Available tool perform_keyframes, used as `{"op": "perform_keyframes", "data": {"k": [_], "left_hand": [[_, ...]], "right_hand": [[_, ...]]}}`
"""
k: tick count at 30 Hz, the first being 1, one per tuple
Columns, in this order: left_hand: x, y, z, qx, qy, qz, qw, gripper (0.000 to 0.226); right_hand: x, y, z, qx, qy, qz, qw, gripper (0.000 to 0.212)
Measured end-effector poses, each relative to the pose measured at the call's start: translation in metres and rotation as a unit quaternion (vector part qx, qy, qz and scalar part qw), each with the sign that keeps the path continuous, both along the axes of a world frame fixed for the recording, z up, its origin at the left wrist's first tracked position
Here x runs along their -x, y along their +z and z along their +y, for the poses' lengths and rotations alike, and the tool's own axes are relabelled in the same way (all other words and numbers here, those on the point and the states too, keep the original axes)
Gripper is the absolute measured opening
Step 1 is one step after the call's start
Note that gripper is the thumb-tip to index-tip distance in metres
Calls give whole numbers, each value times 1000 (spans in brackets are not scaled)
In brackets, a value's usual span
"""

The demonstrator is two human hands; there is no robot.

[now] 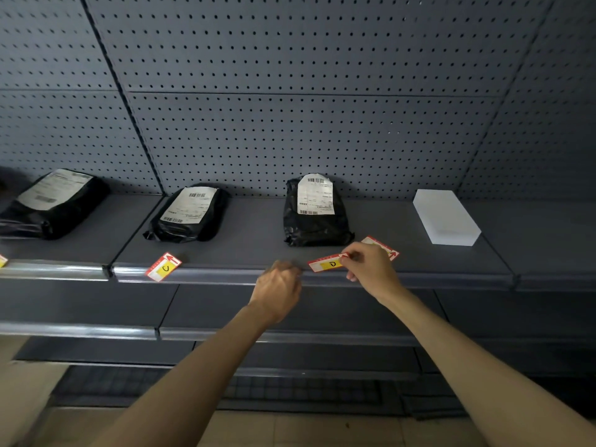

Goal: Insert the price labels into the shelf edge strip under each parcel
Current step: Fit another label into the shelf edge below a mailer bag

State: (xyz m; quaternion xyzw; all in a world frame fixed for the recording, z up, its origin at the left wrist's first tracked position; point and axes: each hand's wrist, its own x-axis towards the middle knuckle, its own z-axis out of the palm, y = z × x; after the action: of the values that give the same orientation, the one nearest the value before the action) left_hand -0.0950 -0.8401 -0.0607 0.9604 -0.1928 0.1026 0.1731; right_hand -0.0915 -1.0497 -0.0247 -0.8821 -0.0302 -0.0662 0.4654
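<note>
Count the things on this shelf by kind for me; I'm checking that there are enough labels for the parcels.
Black parcels: 3
White box: 1
Price labels: 4; the far-left one is cut off by the frame, and the right hand holds one.
Total: 8

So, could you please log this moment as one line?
right hand: pinching label D | left hand: at strip | label C: loose on edge

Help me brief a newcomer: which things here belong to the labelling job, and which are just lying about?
Job: price labels; edge strip; black parcels; white box, probably a parcel too.
Lying about: nothing obvious; the lower shelves aren't involved.
</note>
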Motion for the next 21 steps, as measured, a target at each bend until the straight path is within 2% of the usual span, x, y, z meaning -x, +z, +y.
{"op": "perform_keyframes", "data": {"k": [5,21], "left_hand": [[2,-1,-2,-29,-7,-33,999,30],[1,-4,0,-10,-6,-14,1000,29]], "right_hand": [[1,-1,3,1,12,-3,1000,6],[-13,-20,19,64,27,15,997,8]]}}
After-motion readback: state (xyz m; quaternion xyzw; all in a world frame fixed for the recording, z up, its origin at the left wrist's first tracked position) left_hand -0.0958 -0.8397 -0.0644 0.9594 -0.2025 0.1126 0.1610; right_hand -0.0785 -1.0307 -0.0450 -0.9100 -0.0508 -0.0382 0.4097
